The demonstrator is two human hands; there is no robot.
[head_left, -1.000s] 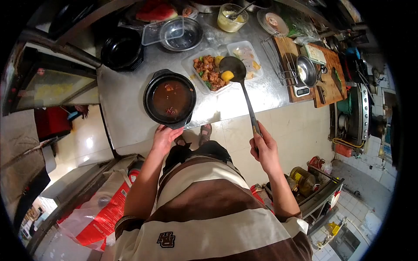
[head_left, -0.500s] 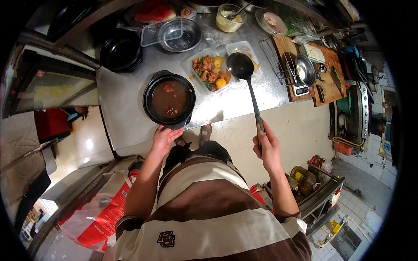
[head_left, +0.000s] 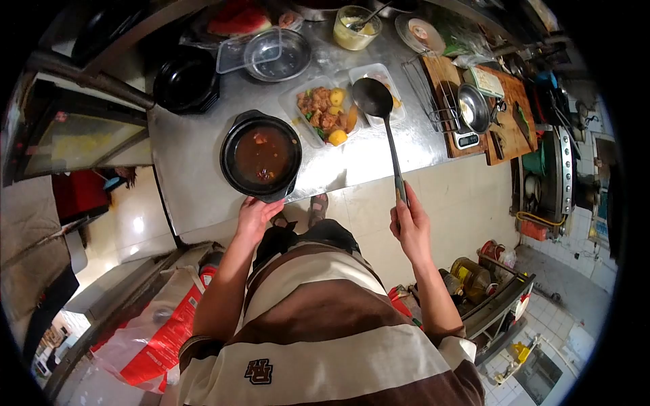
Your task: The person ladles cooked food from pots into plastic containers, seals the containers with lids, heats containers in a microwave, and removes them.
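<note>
My left hand [head_left: 254, 218] grips the near handle of a black two-handled pot [head_left: 230, 177], which holds brown sauce with a few reddish pieces in it. My right hand [head_left: 412, 227] is closed around the long handle of a dark metal ladle [head_left: 372, 98]. The ladle's bowl hangs over a clear plastic container [head_left: 391, 120], hiding much of what is inside it. Just left of the bowl, another clear container [head_left: 296, 125] holds meat chunks [head_left: 317, 103], potato pieces [head_left: 337, 138] and some green vegetable.
Stacked black bowls [head_left: 183, 81] and a steel bowl [head_left: 291, 57] stand at the back left of the metal table [head_left: 193, 169]. A tub with a spoon [head_left: 352, 37] sits at the back. To the right lie a wire rack [head_left: 433, 101], a scale [head_left: 466, 140] and a cutting board [head_left: 504, 149].
The ladle's bowl has shifted very slightly left and up, and my right hand has turned a little on its handle. My left hand and the pot look nearly unmoved.
</note>
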